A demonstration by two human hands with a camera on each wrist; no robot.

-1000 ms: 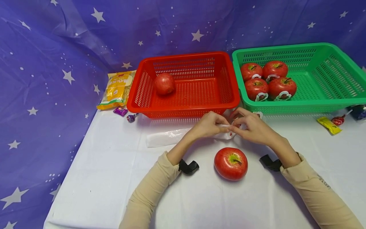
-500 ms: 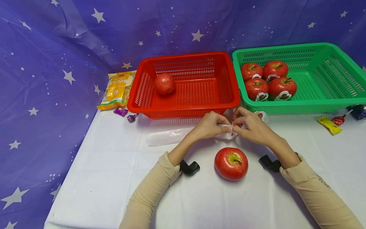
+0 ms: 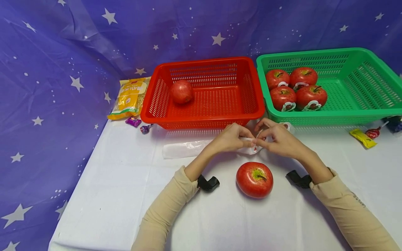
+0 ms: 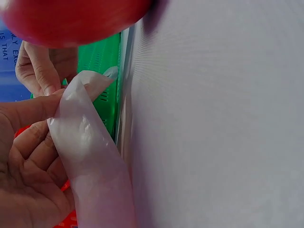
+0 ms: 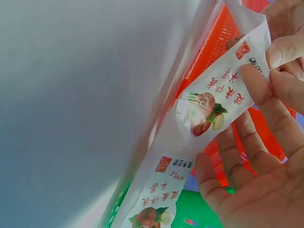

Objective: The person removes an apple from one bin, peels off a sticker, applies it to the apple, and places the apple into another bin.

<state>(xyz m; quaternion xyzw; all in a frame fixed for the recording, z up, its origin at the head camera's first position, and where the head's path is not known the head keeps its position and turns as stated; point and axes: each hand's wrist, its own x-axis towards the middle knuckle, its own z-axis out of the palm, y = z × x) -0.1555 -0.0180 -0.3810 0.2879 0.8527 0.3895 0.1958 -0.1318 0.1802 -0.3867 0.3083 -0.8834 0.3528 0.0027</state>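
Observation:
A strip of white apple-print stickers (image 3: 183,149) lies in front of the red basket, its right part lifted between both hands. My left hand (image 3: 231,139) pinches the strip, thumb on one face and fingers behind, as the left wrist view shows. My right hand (image 3: 281,141) pinches at the strip's edge beside the left thumb; its index fingertip lies on the printed face (image 5: 206,109) in the right wrist view. Both hands' fingertips meet there. One unlabelled red apple (image 3: 255,179) sits on the white cloth between the forearms.
A red basket (image 3: 201,123) holds one red fruit (image 3: 181,92). Right beside it, a green basket (image 3: 345,120) holds several apples (image 3: 311,97) with stickers. A yellow food packet (image 3: 128,99) and wrapped candies (image 3: 133,121) lie at left; a yellow candy (image 3: 362,138) and a lollipop (image 3: 372,132) at right.
My hands stay almost in place, with the right fingers shifting slightly at the strip's edge. The strip's left end has moved a little to the right. Apples and baskets stay put.

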